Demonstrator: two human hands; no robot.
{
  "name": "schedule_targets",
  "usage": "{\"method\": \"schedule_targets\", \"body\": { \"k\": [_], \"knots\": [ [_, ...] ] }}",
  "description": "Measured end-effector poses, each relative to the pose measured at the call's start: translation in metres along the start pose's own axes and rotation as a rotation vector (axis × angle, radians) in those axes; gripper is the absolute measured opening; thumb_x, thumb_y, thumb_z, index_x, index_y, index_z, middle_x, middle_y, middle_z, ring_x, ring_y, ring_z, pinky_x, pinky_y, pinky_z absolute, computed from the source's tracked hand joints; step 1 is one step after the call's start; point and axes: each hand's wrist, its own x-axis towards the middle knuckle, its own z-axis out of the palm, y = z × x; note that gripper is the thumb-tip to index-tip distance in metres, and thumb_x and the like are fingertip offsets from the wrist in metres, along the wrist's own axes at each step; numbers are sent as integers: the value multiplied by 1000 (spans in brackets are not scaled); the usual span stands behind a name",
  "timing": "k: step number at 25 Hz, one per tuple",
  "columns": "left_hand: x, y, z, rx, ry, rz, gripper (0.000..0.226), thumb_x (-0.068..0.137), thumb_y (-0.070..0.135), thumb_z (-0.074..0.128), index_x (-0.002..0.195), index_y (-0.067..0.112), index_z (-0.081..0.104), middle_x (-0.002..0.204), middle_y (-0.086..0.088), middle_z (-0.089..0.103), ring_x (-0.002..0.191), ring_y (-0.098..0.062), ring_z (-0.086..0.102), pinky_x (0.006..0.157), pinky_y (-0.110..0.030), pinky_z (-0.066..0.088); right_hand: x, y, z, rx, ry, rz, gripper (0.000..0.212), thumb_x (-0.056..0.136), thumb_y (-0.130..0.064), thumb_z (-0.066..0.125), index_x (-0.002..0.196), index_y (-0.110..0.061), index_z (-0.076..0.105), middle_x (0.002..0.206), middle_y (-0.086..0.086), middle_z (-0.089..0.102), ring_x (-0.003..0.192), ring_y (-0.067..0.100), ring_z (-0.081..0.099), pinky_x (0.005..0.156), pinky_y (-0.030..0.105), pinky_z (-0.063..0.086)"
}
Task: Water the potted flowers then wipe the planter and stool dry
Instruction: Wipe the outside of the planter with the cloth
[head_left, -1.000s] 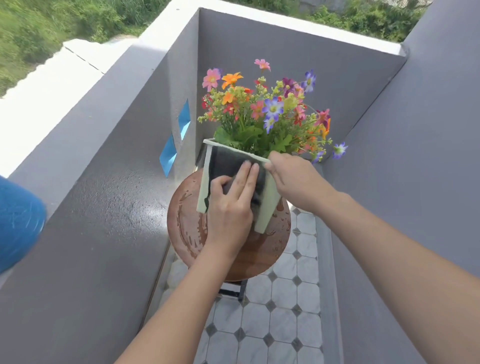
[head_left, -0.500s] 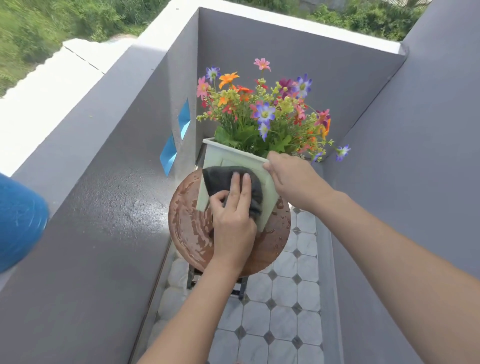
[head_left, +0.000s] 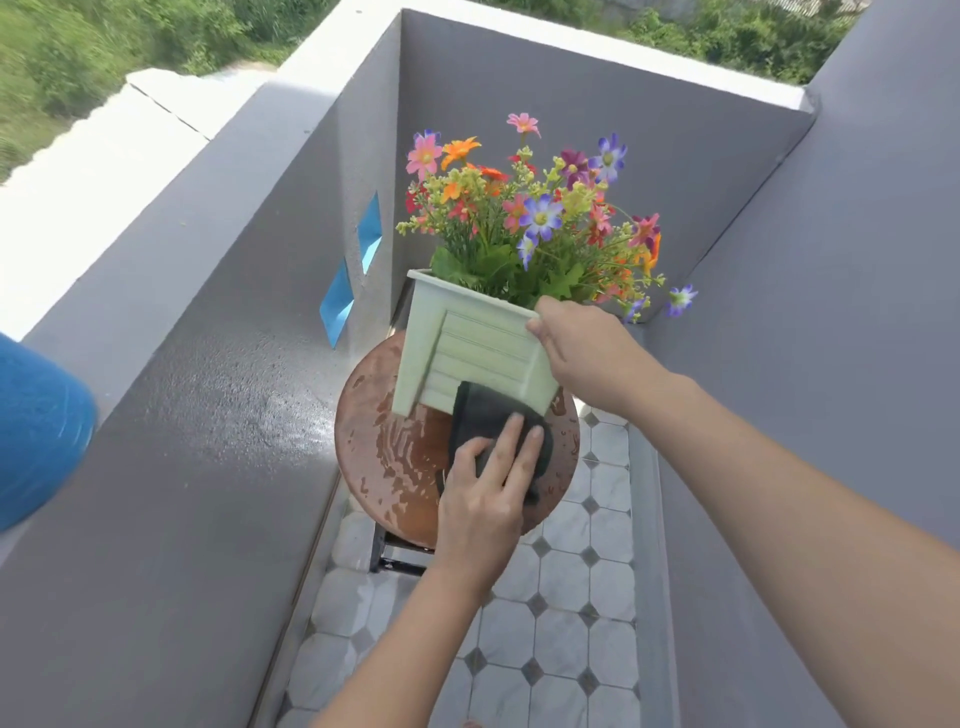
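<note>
Head view, single entry. We record a pale green planter (head_left: 467, 348) holding the flowers (head_left: 530, 213), standing tilted on the far half of a round brown stool (head_left: 384, 447) whose top is streaked with water. Our right hand (head_left: 582, 348) has its fingers clamped on the planter's right rim corner; the fingertips curl out of sight behind the rim. Our left hand (head_left: 483, 499) lies flat, fingers a little apart, pressing a dark cloth (head_left: 483, 421) where the planter's near face meets the stool top. Grey walls stand close on the left and right; tiled floor (head_left: 566, 623) lies below.

Risks, as we judge them:
- The planter appears tipped with weight on its near lower edge; on a wet stool top that edge could slide, and the one-corner hold may not stop it.
- Pressing the cloth hard against the base could push the planter toward the far edge of the stool.
- The stool is narrow; a downward lean on its near rim could rock it.
- The tilt could spill soil or water onto wiped surfaces.
</note>
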Motion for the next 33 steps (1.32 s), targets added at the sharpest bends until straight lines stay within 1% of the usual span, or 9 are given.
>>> {"method": "schedule_targets", "body": {
  "k": [5, 9, 12, 14, 17, 20, 25, 27, 33],
  "knots": [
    [32, -2, -6, 57, 3, -107, 47, 96, -2, 21, 125, 3, 59, 126, -18, 61, 86, -30, 43, 78, -36, 47, -4, 0, 0, -8, 2, -1, 25, 101, -22, 30, 80, -9, 32, 62, -1, 30, 64, 25, 37, 56, 34, 14],
    [-3, -10, -22, -17, -26, -76, 56, 75, -12, 30, 120, -1, 62, 122, -18, 63, 86, -27, 40, 72, -35, 52, -1, 2, -2, 0, -7, 17, 26, 101, -22, 29, 79, -8, 32, 62, -2, 30, 61, 24, 35, 56, 34, 15],
    [22, -13, -56, -147, 193, -326, 63, 68, -5, 32, 127, -3, 53, 131, -21, 55, 92, -27, 41, 95, -16, 32, 1, 3, -3, 10, -3, 18, 27, 101, -22, 29, 78, -8, 32, 62, 0, 31, 56, 19, 32, 54, 34, 11],
    [50, -19, -65, -137, 284, -410, 64, 72, -3, 38, 135, 4, 43, 139, -20, 47, 103, -30, 42, 98, -25, 34, 2, 3, -2, 10, 3, 16, 27, 100, -22, 30, 77, -8, 33, 61, 1, 32, 57, 21, 33, 54, 34, 11],
    [78, -20, -47, -2, 45, -422, 70, 77, 11, 50, 143, 16, 27, 148, -18, 36, 127, -42, 40, 98, -55, 41, 1, 3, -2, 11, 2, 16, 28, 100, -23, 30, 76, -9, 32, 61, 1, 31, 56, 22, 32, 54, 35, 17],
    [95, -21, -44, -82, -126, -601, 59, 91, 35, 36, 147, 22, 22, 153, -12, 30, 130, -39, 40, 100, -55, 37, 0, 5, -1, 0, 20, -21, 28, 100, -23, 30, 75, -11, 31, 61, -1, 31, 58, 24, 35, 54, 35, 18],
    [138, -77, -58, -865, -228, -1162, 68, 80, 68, 34, 114, 16, 63, 109, -9, 67, 102, -27, 62, 94, -43, 46, -1, 12, 2, 20, 71, -87, 29, 99, -27, 28, 74, -13, 31, 61, -4, 31, 59, 23, 35, 57, 32, 20],
    [148, -82, -63, -1144, -177, -1304, 46, 88, 55, 43, 93, 16, 68, 77, -2, 71, 69, -15, 67, 68, -27, 55, -3, 13, 3, 7, 89, -120, 29, 95, -32, 23, 74, -13, 31, 63, 0, 36, 61, 24, 37, 57, 32, 21],
    [164, -79, -84, -1060, -452, -1389, 18, 75, 29, 64, 66, 15, 55, 47, -1, 51, 39, -18, 49, 45, -23, 39, -13, 11, 9, 13, 145, -238, 35, 94, -40, 20, 73, -14, 32, 65, 2, 40, 59, 22, 37, 57, 29, 17]
  ]
}}
